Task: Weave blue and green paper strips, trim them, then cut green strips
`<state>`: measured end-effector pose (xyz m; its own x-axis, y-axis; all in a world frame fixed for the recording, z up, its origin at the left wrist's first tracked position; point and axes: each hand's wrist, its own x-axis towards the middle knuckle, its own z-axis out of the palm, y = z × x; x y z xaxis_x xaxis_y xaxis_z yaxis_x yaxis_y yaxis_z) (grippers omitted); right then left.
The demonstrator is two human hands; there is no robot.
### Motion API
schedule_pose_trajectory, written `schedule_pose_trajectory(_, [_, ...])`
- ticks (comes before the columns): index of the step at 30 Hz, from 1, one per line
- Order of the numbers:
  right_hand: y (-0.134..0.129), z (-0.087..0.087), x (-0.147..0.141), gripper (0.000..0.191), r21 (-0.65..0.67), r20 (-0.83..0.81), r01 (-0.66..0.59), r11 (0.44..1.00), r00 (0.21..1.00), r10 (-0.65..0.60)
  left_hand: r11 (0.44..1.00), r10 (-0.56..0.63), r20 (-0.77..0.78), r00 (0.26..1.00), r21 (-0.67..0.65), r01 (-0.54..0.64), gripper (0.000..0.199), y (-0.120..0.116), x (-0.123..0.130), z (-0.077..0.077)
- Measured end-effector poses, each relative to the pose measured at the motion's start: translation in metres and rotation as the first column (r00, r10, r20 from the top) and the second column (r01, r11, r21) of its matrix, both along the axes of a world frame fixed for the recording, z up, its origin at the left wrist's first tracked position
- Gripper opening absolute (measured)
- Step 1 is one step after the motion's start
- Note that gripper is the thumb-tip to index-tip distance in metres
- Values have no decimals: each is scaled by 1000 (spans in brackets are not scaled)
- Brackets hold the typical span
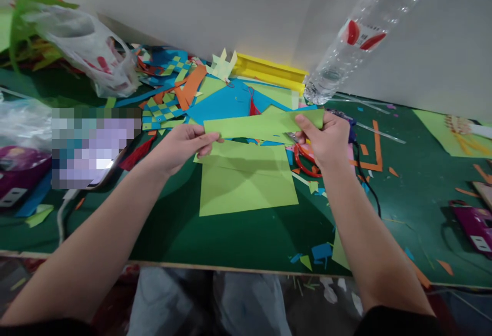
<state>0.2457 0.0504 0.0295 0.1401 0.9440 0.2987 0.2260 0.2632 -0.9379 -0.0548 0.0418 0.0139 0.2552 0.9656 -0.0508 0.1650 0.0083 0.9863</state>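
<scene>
A strip of light green paper (251, 124) is stretched level between my hands above the table. My left hand (188, 143) pinches its left end between thumb and fingers. At the right end, my right hand (325, 133) grips the strip with the thumb on top. Scissors with red handles (306, 164) lie just below my right hand, their blades partly hidden behind it. Below the strip, a larger sheet of green paper (248, 187) lies flat on the green table, with another green edge overlapping its top.
A phone (96, 146) on a cable stands at left, near a white plastic bag (84, 48). Behind are blue paper (219, 102), woven paper pieces (163, 113), a yellow tray (269, 72) and a clear bottle (346, 48). Scraps (322, 251) lie near the front edge.
</scene>
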Motion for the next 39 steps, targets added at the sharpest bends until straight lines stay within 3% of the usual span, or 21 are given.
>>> schedule_pose_trajectory(3, [-7, 2, -9, 37, -58, 41, -41, 997, 998, 43, 972, 227, 194, 954, 22, -235, 30, 4, 1, -2])
schedule_pose_trajectory(6, [-19, 3, -23, 38, -96, 53, -26, 995, 998, 31, 916, 371, 310, 875, 33, -400, 24, 7, 3, -1])
schedule_pose_trajectory(13, [-46, 3, -60, 42, -69, -112, -123, 990, 987, 115, 771, 516, 525, 677, 59, -634, 35, 5, 6, 3])
schedule_pose_trajectory(20, [-48, -23, -63, 42, -167, -121, -184, 969, 979, 165, 697, 598, 502, 625, 58, -714, 26, 10, 7, -6])
schedule_pose_trajectory(22, [-45, -27, -56, 43, -180, -102, -163, 970, 984, 146, 633, 651, 479, 589, 87, -769, 14, 13, 3, -11])
schedule_pose_trajectory(24, [-41, -28, -48, 39, -219, -83, -165, 962, 985, 150, 547, 681, 417, 602, 256, -797, 13, 14, -1, -15])
schedule_pose_trajectory(26, [-37, -28, -39, 38, -289, -64, -220, 932, 976, 211, 473, 682, 279, 677, 538, -698, 26, 11, -3, -17])
schedule_pose_trajectory(28, [-34, -27, -32, 51, -360, -10, -270, 893, 958, 286, 435, 672, 83, 736, 761, -482, 37, 5, -1, -15])
schedule_pose_trajectory(31, [-32, -26, -25, 60, -392, 228, -190, 900, 928, 295, 420, 617, -171, 768, 897, -138, 34, -5, 7, -13])
schedule_pose_trajectory(33, [-32, -27, -24, 58, -286, 443, -54, 957, 878, 182, 480, 556, -344, 757, 876, 46, 31, -9, 14, -13])
schedule_pose_trajectory(35, [-34, -28, -25, 51, -98, 594, 46, 994, 804, 21, 582, 475, -510, 717, 794, 179, 30, -11, 20, -17])
schedule_pose_trajectory(37, [-37, -29, -28, 42, 66, 660, 30, 997, 749, -66, 662, 386, -626, 678, 700, 268, 30, -11, 24, -22])
schedule_pose_trajectory(39, [-40, -30, -31, 31, 178, 713, -118, 977, 700, -45, 704, 322, -695, 644, 630, 327, 31, -10, 25, -25])
